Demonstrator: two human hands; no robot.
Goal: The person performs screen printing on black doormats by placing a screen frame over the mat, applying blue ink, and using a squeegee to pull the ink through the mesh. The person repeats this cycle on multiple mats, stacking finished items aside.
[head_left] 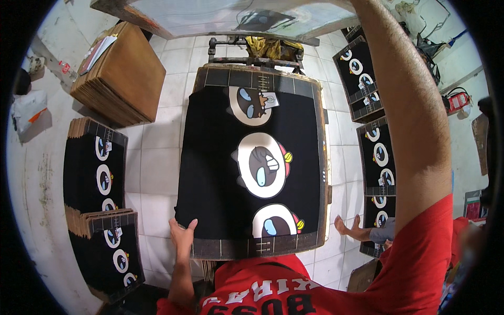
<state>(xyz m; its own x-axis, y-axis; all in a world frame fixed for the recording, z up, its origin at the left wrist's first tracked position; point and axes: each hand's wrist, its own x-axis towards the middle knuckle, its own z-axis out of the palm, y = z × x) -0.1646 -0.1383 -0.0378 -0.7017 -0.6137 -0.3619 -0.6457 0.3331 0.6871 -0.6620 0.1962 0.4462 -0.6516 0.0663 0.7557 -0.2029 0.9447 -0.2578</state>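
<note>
In front of me a piece of black fabric [210, 157] lies flat on a dark board [226, 249] with pale ruled lines. Round cartoon prints with white rims [242, 167] run down its right half. My left hand [182, 233] is at the board's near left corner, thumb and fingers apart, touching the fabric's edge. Past the right side of the board my right forearm stretches up to the far edge, beside a raised printing screen [210, 18]. The right hand itself lies beyond the picture's top edge, so its hold is hidden.
Brown boards [128, 73] are piled at the far left. Stacked boards with printed black fabric stand left [84, 163] and right [370, 152]. Another person's bare hand or foot [354, 229] shows at the right. A red device [458, 101] is by the right wall.
</note>
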